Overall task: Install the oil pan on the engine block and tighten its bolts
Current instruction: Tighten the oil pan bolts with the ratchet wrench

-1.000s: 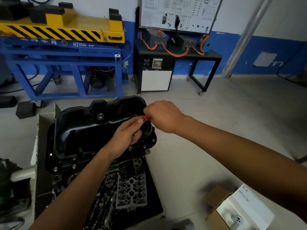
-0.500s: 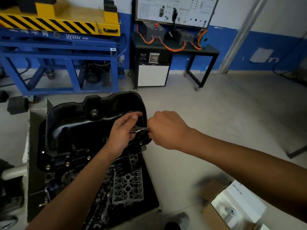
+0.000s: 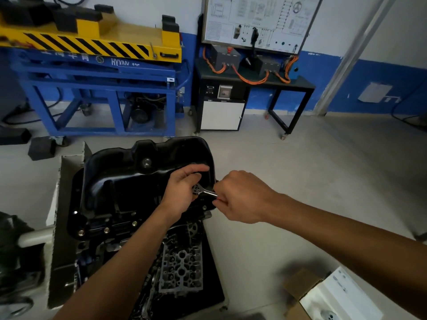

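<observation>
Head cam: the oil pan (image 3: 138, 181) sits on the engine block (image 3: 180, 262), with bolts (image 3: 106, 230) along its near flange. The right hand (image 3: 240, 197) is clamped on the wrench (image 3: 204, 191) handle at the pan's right rim. The left hand (image 3: 182, 192) covers the wrench head, can't tell if it's gripping. Open floor (image 3: 300, 181) on the right, cardboard box (image 3: 328, 294) in the bottom corner.

Reaches up from the lower left with the bare left forearm, wrist nearly straight; lays the left hand (image 3: 182, 195) back-up, index finger stretched forward, other fingers loosely bent, apparently touching the head of a small wrench (image 3: 204, 191), contact hidden under the palm. Extends the right arm in from the lower right; curls the right hand (image 3: 240, 197) knuckles-up, gripping the wrench's handle just beside the left.
</observation>
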The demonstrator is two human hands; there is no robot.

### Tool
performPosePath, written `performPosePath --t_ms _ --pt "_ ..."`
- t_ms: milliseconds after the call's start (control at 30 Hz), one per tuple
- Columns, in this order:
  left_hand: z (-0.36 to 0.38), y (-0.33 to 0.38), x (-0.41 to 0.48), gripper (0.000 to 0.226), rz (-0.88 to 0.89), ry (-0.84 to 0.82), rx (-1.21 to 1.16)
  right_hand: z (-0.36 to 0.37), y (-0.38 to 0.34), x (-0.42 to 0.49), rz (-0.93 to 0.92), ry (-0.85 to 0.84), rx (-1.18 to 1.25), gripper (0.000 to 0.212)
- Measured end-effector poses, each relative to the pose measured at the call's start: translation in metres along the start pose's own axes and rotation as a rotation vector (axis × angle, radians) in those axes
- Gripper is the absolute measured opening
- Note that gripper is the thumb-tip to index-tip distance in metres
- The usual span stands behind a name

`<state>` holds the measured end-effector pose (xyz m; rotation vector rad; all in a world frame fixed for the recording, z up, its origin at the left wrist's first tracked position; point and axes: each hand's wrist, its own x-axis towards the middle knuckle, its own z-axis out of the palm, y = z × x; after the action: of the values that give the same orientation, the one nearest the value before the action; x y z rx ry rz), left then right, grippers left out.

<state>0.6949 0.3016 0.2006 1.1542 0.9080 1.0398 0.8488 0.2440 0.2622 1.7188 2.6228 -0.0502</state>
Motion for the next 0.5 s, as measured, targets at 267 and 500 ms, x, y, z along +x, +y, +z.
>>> performPosePath --t_ms 267,500 --pt "-0.011 0.020 -0.010 0.030 0.086 -0.180 0.003 -0.029 0.017 0.009 -0.008 0.067 0.017 0.030" --pt "-0.046 0.029 -0.011 0.032 0.192 -0.153 -0.039 -0.033 -0.005 0.016 -0.065 0.190 0.117 0.027"
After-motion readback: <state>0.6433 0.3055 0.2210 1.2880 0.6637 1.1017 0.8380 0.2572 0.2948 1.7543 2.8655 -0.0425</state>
